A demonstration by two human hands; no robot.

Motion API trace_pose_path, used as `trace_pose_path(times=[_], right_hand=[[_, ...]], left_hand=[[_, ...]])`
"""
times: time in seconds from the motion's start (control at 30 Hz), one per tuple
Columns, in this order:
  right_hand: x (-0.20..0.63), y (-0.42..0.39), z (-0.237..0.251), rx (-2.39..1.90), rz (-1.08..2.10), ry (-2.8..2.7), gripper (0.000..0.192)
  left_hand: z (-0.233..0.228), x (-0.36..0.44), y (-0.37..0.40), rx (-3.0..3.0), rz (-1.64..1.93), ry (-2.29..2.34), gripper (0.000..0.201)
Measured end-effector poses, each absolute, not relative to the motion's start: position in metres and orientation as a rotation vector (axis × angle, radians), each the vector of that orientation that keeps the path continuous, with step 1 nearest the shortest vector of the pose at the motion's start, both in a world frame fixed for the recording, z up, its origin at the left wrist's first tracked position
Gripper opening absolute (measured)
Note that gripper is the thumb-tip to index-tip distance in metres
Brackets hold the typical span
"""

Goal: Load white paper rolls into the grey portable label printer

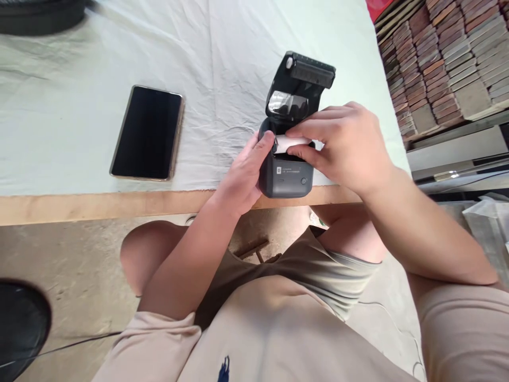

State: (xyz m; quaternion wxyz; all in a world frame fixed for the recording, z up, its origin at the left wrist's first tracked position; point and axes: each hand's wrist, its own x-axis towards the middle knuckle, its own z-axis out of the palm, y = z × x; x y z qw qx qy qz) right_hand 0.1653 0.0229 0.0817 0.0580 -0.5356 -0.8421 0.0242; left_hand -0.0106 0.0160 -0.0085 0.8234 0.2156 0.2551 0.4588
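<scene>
A small dark grey label printer [289,178] is near the table's front edge, its lid [296,87] swung up and showing a clear window and a black roller. My left hand [248,167] grips the printer's left side, with the thumb over the rim of the paper compartment. Inside that compartment lies a white paper roll [284,144]. My right hand [340,143] pinches the roll between thumb and fingers from the right, and its fingers cover the roll's right end. Whether the roll is fully seated cannot be seen.
A black-screened phone or small tablet [147,132] lies on the white cloth [222,69] to the left. A black object [42,16] stands at the far left corner. The table's wooden edge [99,206] runs above my knees. Stacked bricks [445,69] are off to the right.
</scene>
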Motion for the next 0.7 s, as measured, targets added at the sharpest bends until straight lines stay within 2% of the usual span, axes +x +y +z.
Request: trace_pose_path(times=[0.17,0.33,0.47,0.6,0.7], right_hand=[[0.168,0.028,0.07,-1.671,0.023,-2.406,0.012],[0.17,0.032,0.055,-1.555,0.129,-2.321,0.008],[0.171,0.026,0.06,-1.469,0.019,-2.319,0.014],[0.168,0.016,0.066,-1.31,-0.079,-2.335,0.016],[0.165,0.007,0.062,-1.206,-0.074,-2.339,0.016]], left_hand=[[-0.01,-0.013,0.018,0.528,0.986,0.469,0.033],[-0.008,-0.016,0.018,0.521,0.958,0.525,0.061],[-0.006,-0.017,0.019,0.493,0.967,0.554,0.059],[-0.006,-0.017,0.019,0.474,1.012,0.529,0.045],[-0.004,-0.018,0.018,0.476,1.013,0.514,0.05]])
